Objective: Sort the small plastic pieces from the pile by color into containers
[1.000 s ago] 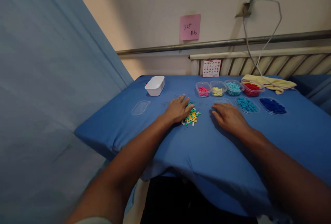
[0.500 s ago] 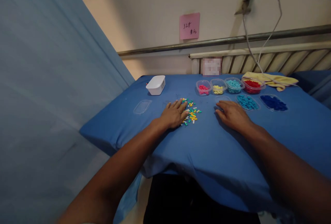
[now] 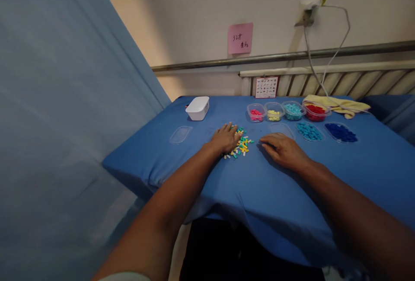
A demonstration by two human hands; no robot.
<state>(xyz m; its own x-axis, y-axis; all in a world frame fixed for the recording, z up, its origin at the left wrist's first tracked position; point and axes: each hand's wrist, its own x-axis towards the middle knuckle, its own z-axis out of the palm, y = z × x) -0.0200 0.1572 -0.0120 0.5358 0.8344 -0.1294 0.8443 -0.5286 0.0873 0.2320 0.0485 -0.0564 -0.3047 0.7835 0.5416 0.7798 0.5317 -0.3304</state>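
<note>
Left hand (image 3: 225, 138) flat, fingers spread on bead pile (image 3: 241, 145); right hand (image 3: 282, 149) open on tabletop (image 3: 259, 194), clear of tubs (image 3: 282, 111); front edge free.

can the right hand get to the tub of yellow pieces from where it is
Probably yes: the right hand lies flat on the blue cloth, with only an empty clear tub between it and the yellow tub.

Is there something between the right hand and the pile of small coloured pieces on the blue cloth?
Nothing visible. The right hand lies flat on the blue cloth, and only bare cloth separates its fingertips from the pile of pieces. The left hand already rests on the pile's left edge. An empty clear lid lies beyond the right hand, out of that path.
</note>
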